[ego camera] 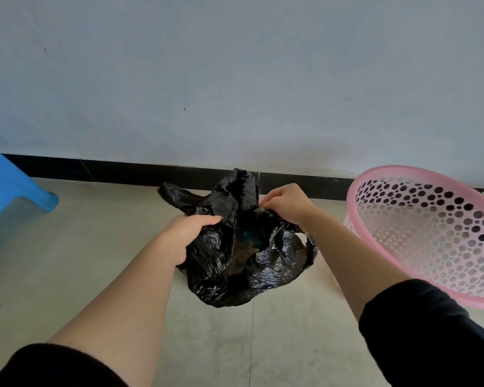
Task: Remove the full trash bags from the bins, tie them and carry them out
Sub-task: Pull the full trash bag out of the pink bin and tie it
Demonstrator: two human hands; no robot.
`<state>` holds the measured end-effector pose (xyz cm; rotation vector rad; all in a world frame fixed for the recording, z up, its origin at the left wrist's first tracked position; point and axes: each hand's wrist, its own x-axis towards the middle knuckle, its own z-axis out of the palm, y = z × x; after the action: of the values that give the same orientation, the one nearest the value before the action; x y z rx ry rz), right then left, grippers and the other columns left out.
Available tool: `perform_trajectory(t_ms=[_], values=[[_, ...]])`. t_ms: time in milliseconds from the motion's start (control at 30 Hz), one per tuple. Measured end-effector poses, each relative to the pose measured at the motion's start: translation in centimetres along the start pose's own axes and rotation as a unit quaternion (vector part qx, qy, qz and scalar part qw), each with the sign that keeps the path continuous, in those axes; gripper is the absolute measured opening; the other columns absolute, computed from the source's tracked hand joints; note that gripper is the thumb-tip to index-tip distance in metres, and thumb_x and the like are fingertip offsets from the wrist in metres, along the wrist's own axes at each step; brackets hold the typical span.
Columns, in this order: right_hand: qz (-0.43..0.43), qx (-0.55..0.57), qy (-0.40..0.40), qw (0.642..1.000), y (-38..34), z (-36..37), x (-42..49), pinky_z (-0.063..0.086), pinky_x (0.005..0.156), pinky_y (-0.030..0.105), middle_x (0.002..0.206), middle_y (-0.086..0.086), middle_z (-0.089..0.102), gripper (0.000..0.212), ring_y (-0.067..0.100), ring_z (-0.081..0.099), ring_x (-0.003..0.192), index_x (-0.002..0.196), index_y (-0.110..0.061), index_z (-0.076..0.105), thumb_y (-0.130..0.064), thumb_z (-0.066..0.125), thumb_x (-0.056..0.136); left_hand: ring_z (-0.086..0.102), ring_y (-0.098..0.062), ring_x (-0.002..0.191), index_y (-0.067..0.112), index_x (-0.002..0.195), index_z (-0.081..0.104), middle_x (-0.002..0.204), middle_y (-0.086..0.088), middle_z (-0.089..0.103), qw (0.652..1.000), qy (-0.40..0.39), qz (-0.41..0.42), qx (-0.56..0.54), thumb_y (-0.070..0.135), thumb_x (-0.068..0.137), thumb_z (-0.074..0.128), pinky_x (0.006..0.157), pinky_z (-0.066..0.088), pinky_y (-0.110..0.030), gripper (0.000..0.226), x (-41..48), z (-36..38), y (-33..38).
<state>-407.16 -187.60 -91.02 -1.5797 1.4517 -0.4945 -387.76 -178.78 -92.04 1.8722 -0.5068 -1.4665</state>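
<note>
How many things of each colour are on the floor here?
Black: 1, the crinkled black plastic trash bag
Pink: 1, the round pink plastic basket with holes
Blue: 1, the blue plastic stool
Total: 3

Soft, even daylight, slightly dim; faint shadows, wide-angle bowing at edges, glints on black bag (243, 261).
</note>
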Motion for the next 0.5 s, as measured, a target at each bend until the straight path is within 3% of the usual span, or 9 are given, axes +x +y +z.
perform_trajectory(t_ms=[67,133,267,333,367,433,500], values=[[-0.047,-0.118,0.055,0.990,0.0,-0.5,-0.2,0.047,0.059,0.024,0.074,-0.001,0.064,0.014,0.019,0.059,0.072,0.083,-0.015,0.072,-0.007,0.060,0.083,0.063,-0.036,0.097,0.003,0.119,0.060,0.109,-0.018,0.067,0.995,0.094,0.014,-0.037,0.017,0.078,0.073,0.094,0.049,-0.047,0.045,0.4,0.3,0.3],[-0.057,-0.181,0.128,0.973,0.1,-1.3,-0.4,0.047,0.063,0.029,0.083,0.003,0.063,0.017,0.025,0.061,0.076,0.097,-0.015,0.065,-0.008,0.053,0.086,0.060,-0.037,0.102,0.002,0.128,0.052,0.117,-0.019,0.061,0.979,0.178,0.021,-0.096,0.010,0.086,0.060,0.095,0.048,-0.048,0.043,0.8,0.3,0.7],[-0.080,-0.157,0.280,0.944,0.1,-2.6,-0.6,0.047,0.065,0.038,0.088,0.014,0.065,0.015,0.035,0.061,0.079,0.108,-0.013,0.051,-0.017,0.043,0.096,0.057,-0.037,0.112,0.011,0.130,0.053,0.128,-0.014,0.058,0.931,0.295,0.087,-0.196,0.006,0.092,0.040,0.099,0.046,-0.048,0.040,0.7,-0.3,1.9],[-0.072,-0.108,0.312,0.941,-0.1,-3.1,-0.6,0.050,0.069,0.042,0.090,0.016,0.065,0.015,0.036,0.061,0.079,0.110,-0.014,0.049,-0.020,0.041,0.098,0.057,-0.034,0.113,0.014,0.130,0.053,0.129,-0.012,0.058,0.909,0.326,0.114,-0.234,0.004,0.092,0.035,0.099,0.047,-0.044,0.043,0.1,-0.7,2.7],[-0.058,-0.080,0.313,0.945,-0.3,-3.3,-0.4,0.049,0.069,0.040,0.090,0.015,0.064,0.017,0.034,0.060,0.079,0.111,-0.014,0.049,-0.020,0.042,0.097,0.058,-0.033,0.113,0.016,0.131,0.052,0.128,-0.011,0.058,0.901,0.327,0.115,-0.259,0.003,0.093,0.033,0.095,0.049,-0.042,0.044,-0.1,-0.9,3.0],[-0.027,0.047,0.275,0.960,-0.8,-4.0,-0.1,0.048,0.069,0.039,0.092,0.012,0.066,0.021,0.029,0.060,0.079,0.113,-0.009,0.054,-0.021,0.049,0.095,0.060,-0.030,0.101,0.019,0.133,0.050,0.125,-0.010,0.059,0.893,0.304,0.098,-0.317,0.005,0.093,0.030,0.074,0.052,-0.035,0.046,-0.3,-1.2,3.7],[-0.005,0.172,0.160,0.972,-1.3,-4.6,-0.3,0.051,0.074,0.039,0.092,0.006,0.070,0.032,0.023,0.063,0.080,0.110,-0.008,0.059,-0.034,0.061,0.091,0.057,-0.024,0.083,0.020,0.135,0.047,0.121,-0.009,0.058,0.888,0.275,0.083,-0.360,0.005,0.094,0.029,0.059,0.047,-0.029,0.047,-0.5,-1.3,4.0]])
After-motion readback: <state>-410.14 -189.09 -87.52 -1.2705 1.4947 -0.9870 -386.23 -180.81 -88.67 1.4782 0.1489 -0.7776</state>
